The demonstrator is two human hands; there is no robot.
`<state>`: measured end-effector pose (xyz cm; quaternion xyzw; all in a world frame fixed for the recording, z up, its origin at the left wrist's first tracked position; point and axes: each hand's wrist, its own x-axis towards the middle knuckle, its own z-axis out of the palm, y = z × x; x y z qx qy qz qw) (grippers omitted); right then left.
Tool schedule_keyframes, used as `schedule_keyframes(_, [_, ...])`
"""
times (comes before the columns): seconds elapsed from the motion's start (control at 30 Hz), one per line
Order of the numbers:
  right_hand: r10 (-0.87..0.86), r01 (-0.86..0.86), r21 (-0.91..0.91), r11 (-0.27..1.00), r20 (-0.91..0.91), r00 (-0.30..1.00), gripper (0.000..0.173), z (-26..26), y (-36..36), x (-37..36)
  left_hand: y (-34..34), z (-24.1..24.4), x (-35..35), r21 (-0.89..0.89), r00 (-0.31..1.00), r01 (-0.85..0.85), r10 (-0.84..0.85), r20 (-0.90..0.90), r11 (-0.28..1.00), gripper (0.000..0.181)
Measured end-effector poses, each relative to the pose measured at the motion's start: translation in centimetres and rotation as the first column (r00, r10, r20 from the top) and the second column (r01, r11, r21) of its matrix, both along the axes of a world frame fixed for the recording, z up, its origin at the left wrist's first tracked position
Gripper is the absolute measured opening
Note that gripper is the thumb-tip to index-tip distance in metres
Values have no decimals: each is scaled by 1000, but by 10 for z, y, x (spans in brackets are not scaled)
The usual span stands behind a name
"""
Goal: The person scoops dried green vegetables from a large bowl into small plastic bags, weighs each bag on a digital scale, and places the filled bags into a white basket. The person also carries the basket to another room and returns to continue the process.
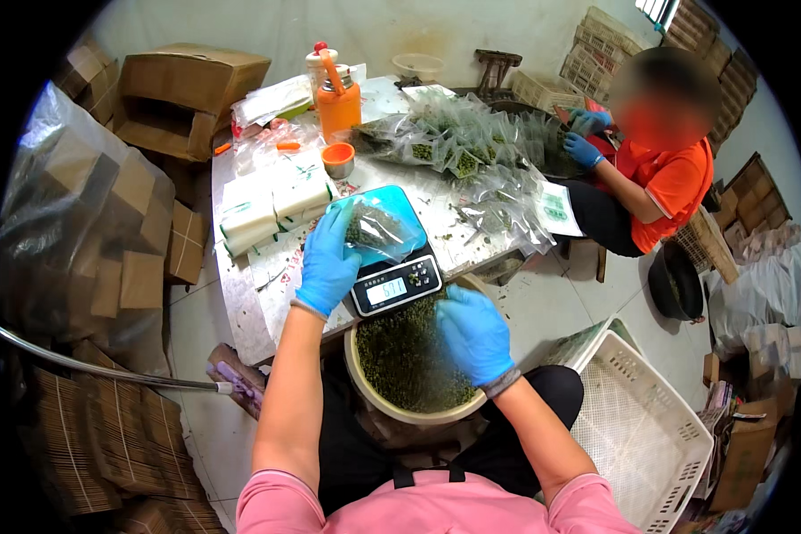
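My left hand [330, 257], in a blue glove, grips the edge of a clear plastic bag [380, 230] part-filled with small green pellets or buds. This bag rests on the blue pan [400, 200] of a digital kitchen scale [397, 286], whose display is lit with digits. Over a round cream basin [414, 419] of the same green goods [400, 354], my gloved right hand [477, 334] hovers with curled fingers. Its fingertips are turned away and slightly blurred, so what it holds is hidden. The basin sits between my knees, below the table edge.
Filled clear bags [460, 137] heap on the table [247, 314], near bundled empty bags [277, 200], an orange vacuum flask [339, 107] and a cup [338, 160]. A co-worker [661, 180] sits at right. A white plastic crate [641, 414] stands by my right knee; cartons [173, 100] crowd the left.
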<state>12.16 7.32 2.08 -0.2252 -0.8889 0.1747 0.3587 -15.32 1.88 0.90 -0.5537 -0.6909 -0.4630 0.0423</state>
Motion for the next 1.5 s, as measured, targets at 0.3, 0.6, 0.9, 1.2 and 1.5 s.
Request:
schedule_keyframes(0.3, [-38, 38, 33, 999, 15, 999, 38, 11, 69, -122, 18, 19, 21, -106, 979, -53, 30, -204, 993, 74])
schedule_keyframes(0.6, [-76, 83, -9, 997, 300, 951, 36, 25, 54, -110, 21, 18, 33, -134, 963, -49, 11, -271, 990, 60])
schedule_keyframes(0.9, [-37, -1, 153, 988, 249, 968, 24, 0, 72, -123, 31, 8, 41, -13, 946, 77, -77, -315, 997, 44])
schedule_keyframes(1.2, [0, 73, -640, 765, 114, 993, 23, 13, 11, -7, 19, 15, 46, 35, 952, 15, -4, -305, 999, 39])
schedule_keyframes(1.5, [7, 95, -729, 678, 137, 991, 25, 2, -15, 32, -61, 42, 102, 7, 976, 205, -205, 72, 979, 46])
